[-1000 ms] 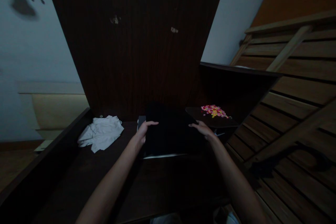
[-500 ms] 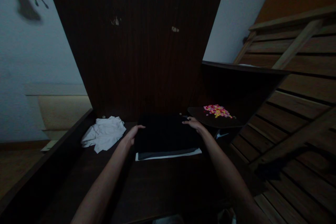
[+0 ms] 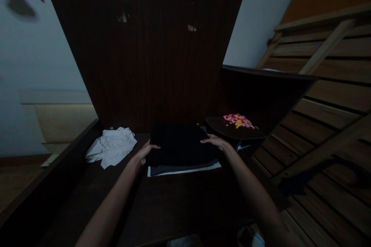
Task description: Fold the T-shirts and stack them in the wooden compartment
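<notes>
A folded black cloth (image 3: 175,144), likely a garment, lies on a flat stack in the middle of the dark desk. Below it show the edges of a dark grey cloth (image 3: 174,169) and a white layer (image 3: 185,171). My left hand (image 3: 145,152) grips the black cloth's left side, thumb on top and fingers beneath. On the opposite side my right hand (image 3: 215,141) holds it the same way. Both hands' lower fingers are mostly hidden. A crumpled white cloth (image 3: 113,146) rests to the left, apart from my left hand.
A dark wooden board (image 3: 145,54) rises behind the stack. At right, a rounded shelf (image 3: 220,126) bears a heap of pink and yellow pieces (image 3: 239,120). A raised edge (image 3: 58,166) borders the desk's left side. Wooden slats (image 3: 327,123) stand far right.
My hands have come slightly nearer on the sides of the black cloth, which has shifted a little at its edges. The whole view has moved slightly.
</notes>
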`<act>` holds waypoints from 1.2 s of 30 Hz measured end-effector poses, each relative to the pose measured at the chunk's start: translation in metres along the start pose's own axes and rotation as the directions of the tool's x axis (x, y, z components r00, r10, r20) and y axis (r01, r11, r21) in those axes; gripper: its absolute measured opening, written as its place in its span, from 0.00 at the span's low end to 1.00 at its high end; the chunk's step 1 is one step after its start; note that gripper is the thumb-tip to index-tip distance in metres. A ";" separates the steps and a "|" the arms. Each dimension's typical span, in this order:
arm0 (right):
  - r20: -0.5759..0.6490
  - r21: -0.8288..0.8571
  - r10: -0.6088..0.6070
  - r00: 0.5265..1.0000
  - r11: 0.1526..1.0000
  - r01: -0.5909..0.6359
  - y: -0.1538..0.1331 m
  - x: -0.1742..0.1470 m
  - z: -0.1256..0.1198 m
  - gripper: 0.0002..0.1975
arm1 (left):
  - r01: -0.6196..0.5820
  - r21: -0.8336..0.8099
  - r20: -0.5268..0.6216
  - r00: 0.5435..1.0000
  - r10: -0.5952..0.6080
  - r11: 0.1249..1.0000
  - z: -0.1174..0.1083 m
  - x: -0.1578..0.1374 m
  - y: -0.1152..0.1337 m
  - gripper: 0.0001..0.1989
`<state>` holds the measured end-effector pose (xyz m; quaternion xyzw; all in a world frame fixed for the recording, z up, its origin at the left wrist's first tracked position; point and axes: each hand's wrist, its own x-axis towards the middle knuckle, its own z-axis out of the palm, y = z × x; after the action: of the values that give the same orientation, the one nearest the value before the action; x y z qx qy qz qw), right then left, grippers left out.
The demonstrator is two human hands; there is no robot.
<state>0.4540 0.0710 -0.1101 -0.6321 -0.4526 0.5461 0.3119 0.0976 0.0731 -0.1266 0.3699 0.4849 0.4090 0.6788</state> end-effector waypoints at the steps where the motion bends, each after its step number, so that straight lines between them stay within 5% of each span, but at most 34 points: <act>1: -0.005 0.005 0.026 1.000 1.000 -0.025 0.003 -0.001 0.000 0.20 | -0.002 -0.003 -0.014 1.000 0.002 1.000 0.000 -0.001 -0.003 0.36; 8: 0.145 0.037 0.009 0.989 0.999 -0.014 0.015 -0.015 -0.005 0.27 | -0.022 0.005 0.051 0.998 0.022 1.000 -0.009 -0.021 -0.013 0.38; 18: -0.190 -0.443 -0.175 0.966 0.893 0.075 0.022 -0.014 -0.013 0.23 | -0.217 0.356 -0.120 0.954 0.275 0.909 -0.016 -0.010 -0.027 0.40; 20: -0.276 -0.563 -0.273 0.922 0.823 0.075 0.022 -0.014 -0.016 0.24 | -0.275 0.533 -0.109 0.916 0.387 0.800 -0.018 -0.010 -0.028 0.41; 24: -0.306 -0.687 -0.496 0.813 0.706 0.172 0.014 -0.011 -0.009 0.14 | -0.397 0.828 0.052 0.757 0.651 0.396 -0.003 -0.027 -0.023 0.34; 26: -0.278 -0.661 -0.462 0.842 0.728 0.181 0.008 -0.006 0.001 0.08 | -0.500 0.838 0.254 0.710 0.657 0.217 0.014 -0.040 -0.023 0.26; 30: -0.315 -0.556 -0.286 0.905 0.828 0.068 -0.005 0.008 0.022 0.09 | -0.668 0.744 0.606 0.663 0.440 -0.018 0.051 -0.057 -0.034 0.24; 33: -0.372 -0.387 -0.193 0.908 0.921 0.037 -0.012 0.019 0.030 0.11 | -0.671 0.731 0.666 0.662 0.345 -0.124 0.068 -0.059 -0.042 0.21; 36: -0.300 -0.166 -0.053 0.952 0.986 0.003 -0.017 0.032 0.034 0.12 | -0.647 0.739 0.667 0.663 0.340 -0.187 0.074 -0.056 -0.042 0.16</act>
<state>0.4165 0.1038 -0.1154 -0.7254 -0.4517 0.3991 0.3325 0.1661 -0.0023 -0.1257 0.9197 0.3505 0.1595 0.0759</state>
